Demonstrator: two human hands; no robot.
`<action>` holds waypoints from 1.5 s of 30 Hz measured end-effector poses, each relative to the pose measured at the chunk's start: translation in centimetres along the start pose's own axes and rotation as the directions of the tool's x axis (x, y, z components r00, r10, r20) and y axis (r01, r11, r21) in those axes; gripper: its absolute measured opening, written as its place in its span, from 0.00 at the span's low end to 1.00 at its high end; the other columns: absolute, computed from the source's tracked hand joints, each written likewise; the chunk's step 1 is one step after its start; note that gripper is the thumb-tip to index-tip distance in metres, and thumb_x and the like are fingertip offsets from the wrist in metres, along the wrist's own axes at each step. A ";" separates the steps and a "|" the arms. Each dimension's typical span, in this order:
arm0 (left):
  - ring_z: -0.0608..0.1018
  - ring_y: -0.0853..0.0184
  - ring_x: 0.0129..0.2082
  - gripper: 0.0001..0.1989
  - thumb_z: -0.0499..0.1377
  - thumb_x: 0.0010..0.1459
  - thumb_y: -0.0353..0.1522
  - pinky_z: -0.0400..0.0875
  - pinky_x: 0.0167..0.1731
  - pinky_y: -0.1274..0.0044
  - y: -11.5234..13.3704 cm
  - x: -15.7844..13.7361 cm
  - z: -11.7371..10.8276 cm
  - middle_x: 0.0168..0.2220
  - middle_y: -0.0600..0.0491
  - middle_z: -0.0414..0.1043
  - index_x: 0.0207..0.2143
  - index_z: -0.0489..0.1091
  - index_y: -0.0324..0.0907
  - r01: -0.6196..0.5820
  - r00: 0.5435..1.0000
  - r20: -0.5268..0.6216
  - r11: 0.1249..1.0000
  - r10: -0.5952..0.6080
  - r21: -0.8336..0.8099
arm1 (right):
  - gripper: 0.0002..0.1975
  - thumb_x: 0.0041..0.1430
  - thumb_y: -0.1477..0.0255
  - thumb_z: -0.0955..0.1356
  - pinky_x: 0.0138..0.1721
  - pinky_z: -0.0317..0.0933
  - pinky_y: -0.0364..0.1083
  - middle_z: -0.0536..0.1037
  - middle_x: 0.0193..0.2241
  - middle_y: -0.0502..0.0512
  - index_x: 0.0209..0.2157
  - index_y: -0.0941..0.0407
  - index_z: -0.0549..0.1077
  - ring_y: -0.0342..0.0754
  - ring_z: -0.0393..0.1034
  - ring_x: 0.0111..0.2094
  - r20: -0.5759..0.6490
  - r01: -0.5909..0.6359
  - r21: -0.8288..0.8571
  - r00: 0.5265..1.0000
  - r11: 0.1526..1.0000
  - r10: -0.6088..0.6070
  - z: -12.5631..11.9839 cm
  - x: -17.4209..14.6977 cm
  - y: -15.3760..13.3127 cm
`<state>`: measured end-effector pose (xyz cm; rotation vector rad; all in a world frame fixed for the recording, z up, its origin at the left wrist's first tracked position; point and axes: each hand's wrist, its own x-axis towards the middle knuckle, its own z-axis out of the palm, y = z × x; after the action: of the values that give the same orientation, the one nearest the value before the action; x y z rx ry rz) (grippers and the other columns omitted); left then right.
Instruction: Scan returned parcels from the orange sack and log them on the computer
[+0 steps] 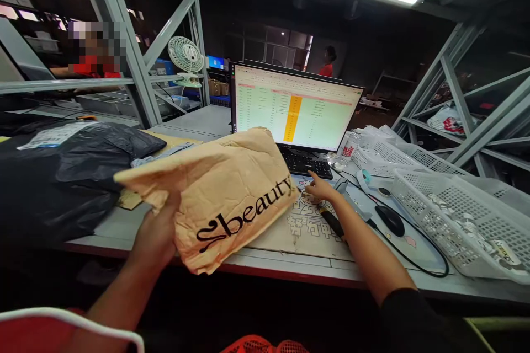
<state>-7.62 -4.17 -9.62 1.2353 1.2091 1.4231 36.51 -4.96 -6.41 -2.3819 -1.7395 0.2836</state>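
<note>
My left hand [155, 234] is closed on the left end of a crumpled tan mailer bag [236, 187] printed with black lettering that reads "beauty". The bag is held tilted above the front of the desk and hides part of it. My right hand [321, 187] reaches forward with its index finger stretched out at the near edge of a black keyboard [304, 164]; the hand holds nothing. Beyond the keyboard stands a lit monitor [293, 110] with a spreadsheet on it. Beneath my right forearm lie a yellow-and-black handled tool [331, 222] and a grey handheld device [351, 201].
Dark plastic parcels [62, 176] are piled at left. White perforated baskets [459, 215] holding small items line the right side, near a black mouse [389, 219] and its looping cable. A small fan [186, 55] stands by the metal frame. Two people are in the background.
</note>
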 end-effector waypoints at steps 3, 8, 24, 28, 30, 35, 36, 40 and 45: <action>0.87 0.43 0.48 0.36 0.67 0.57 0.55 0.86 0.45 0.56 1.2 2.2 0.9 0.47 0.39 0.85 0.57 0.73 0.40 0.129 0.984 0.142 0.984 -0.111 -0.120 | 0.35 0.72 0.64 0.66 0.64 0.62 0.54 0.73 0.66 0.68 0.76 0.58 0.59 0.61 0.70 0.66 -0.052 0.014 -0.031 0.999 0.999 -0.016 0.9 -6.0 1.1; 0.82 0.40 0.57 0.32 0.66 0.60 0.46 0.77 0.58 0.50 -0.9 3.3 2.2 0.55 0.34 0.80 0.61 0.69 0.38 0.001 0.996 0.086 0.912 -0.039 0.410 | 0.30 0.74 0.61 0.64 0.63 0.64 0.58 0.74 0.64 0.71 0.70 0.61 0.68 0.65 0.70 0.63 -0.161 -0.069 -0.125 0.986 0.990 0.048 5.5 -13.8 4.3; 0.85 0.55 0.46 0.22 0.49 0.77 0.41 0.75 0.48 0.69 -3.9 1.7 4.8 0.45 0.41 0.85 0.44 0.81 0.41 -0.667 0.744 0.517 0.442 0.422 0.600 | 0.19 0.75 0.62 0.66 0.46 0.68 0.49 0.80 0.46 0.58 0.61 0.51 0.78 0.52 0.76 0.44 -0.269 0.636 0.099 0.757 0.765 -0.595 2.4 -12.5 -9.5; 0.84 0.58 0.38 0.22 0.49 0.78 0.41 0.71 0.39 0.72 -3.6 0.6 4.7 0.37 0.43 0.84 0.41 0.80 0.41 -0.723 0.669 0.478 0.351 0.569 0.595 | 0.19 0.74 0.62 0.69 0.44 0.66 0.47 0.79 0.44 0.57 0.61 0.49 0.79 0.52 0.75 0.44 -0.150 0.627 0.000 0.770 0.779 -0.620 3.7 -11.7 -12.9; 0.83 0.58 0.37 0.23 0.48 0.78 0.40 0.70 0.38 0.71 -3.6 0.4 4.6 0.37 0.43 0.84 0.41 0.79 0.40 -0.740 0.644 0.472 0.331 0.602 0.586 | 0.19 0.75 0.61 0.68 0.44 0.66 0.48 0.79 0.46 0.58 0.63 0.49 0.78 0.52 0.75 0.46 -0.165 0.623 -0.027 0.769 0.782 -0.618 4.3 -11.8 -13.3; 0.81 0.59 0.33 0.24 0.47 0.78 0.40 0.68 0.37 0.71 -3.5 0.5 4.4 0.30 0.45 0.79 0.33 0.75 0.42 -0.784 0.592 0.514 0.294 0.621 0.547 | 0.21 0.76 0.59 0.65 0.41 0.67 0.49 0.79 0.47 0.59 0.64 0.48 0.76 0.53 0.76 0.43 -0.310 0.516 -0.065 0.803 0.854 -0.509 4.4 -12.4 -10.4; 0.81 0.59 0.32 0.24 0.46 0.78 0.40 0.68 0.36 0.71 -3.4 0.5 4.5 0.29 0.45 0.79 0.31 0.73 0.42 -0.790 0.585 0.523 0.287 0.620 0.542 | 0.21 0.76 0.59 0.65 0.41 0.68 0.49 0.79 0.47 0.59 0.64 0.48 0.77 0.54 0.76 0.42 -0.348 0.463 -0.065 0.820 0.884 -0.454 4.3 -12.4 -9.2; 0.80 0.59 0.33 0.24 0.46 0.78 0.40 0.67 0.37 0.71 -2.2 0.2 5.4 0.31 0.44 0.79 0.32 0.72 0.42 -0.777 0.616 0.582 0.288 0.530 0.560 | 0.21 0.75 0.59 0.65 0.42 0.70 0.50 0.79 0.49 0.60 0.63 0.50 0.77 0.56 0.77 0.44 -0.420 0.342 -0.057 0.844 0.938 -0.333 4.6 -12.6 -4.2; 0.82 0.52 0.39 0.20 0.52 0.75 0.45 0.67 0.35 0.69 1.2 0.1 6.6 0.39 0.43 0.83 0.42 0.78 0.42 -0.679 0.734 0.630 0.287 0.254 0.676 | 0.24 0.76 0.58 0.61 0.47 0.72 0.53 0.80 0.51 0.62 0.63 0.51 0.76 0.57 0.77 0.48 -0.484 0.296 0.018 0.838 0.955 -0.250 6.1 -13.6 1.5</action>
<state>-1.15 -3.47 -8.16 2.7277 1.3497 0.6924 32.25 -18.13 -11.98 -1.8844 -1.7373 -0.2450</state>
